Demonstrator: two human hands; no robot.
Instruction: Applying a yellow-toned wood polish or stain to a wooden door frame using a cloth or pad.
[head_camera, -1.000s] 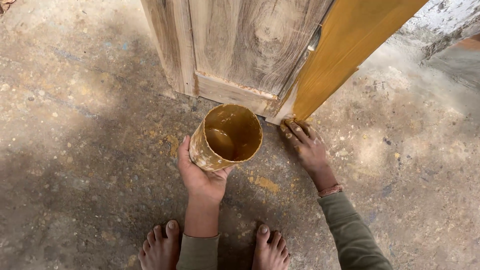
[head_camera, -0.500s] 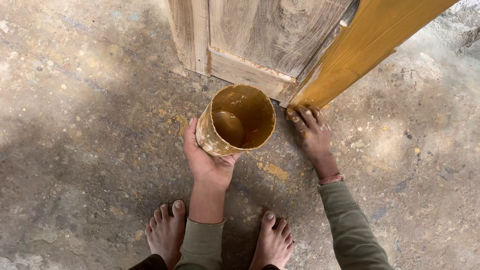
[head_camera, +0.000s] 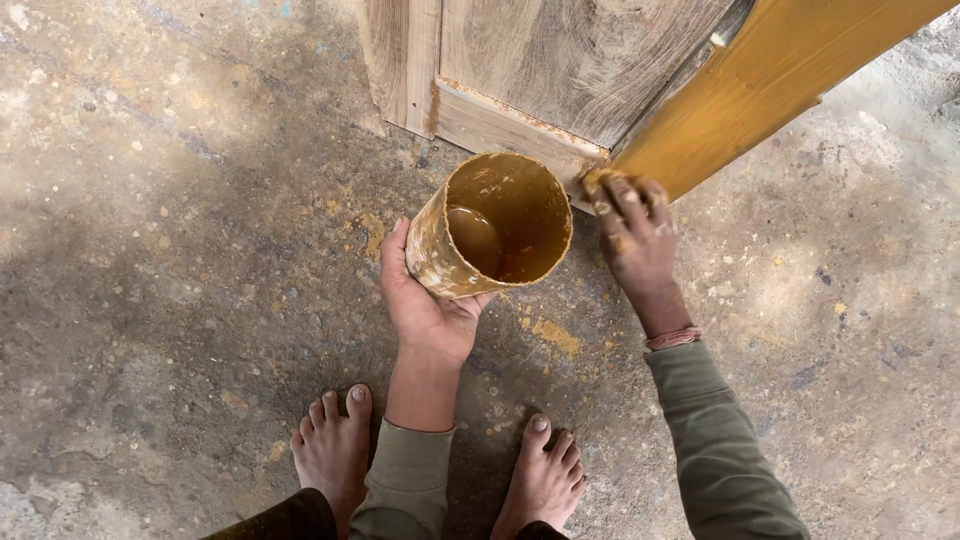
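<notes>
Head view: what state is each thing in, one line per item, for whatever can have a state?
Tin can: open-topped, tilted, brownish-yellow liquid low inside, outside smeared.
Left hand: cupped under the can, holding it.
Right hand: paint-stained, pressed to the bottom corner of the yellow board, something yellow under the fingers.
Yellow board: coated yellow.
Wooden door: bare wood, uncoated.
Concrete floor: spotted with yellow drips.

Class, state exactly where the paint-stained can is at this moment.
In the head view the can sits centre frame, tilted in the left hand, just below the wooden door and left of the right hand.
</notes>
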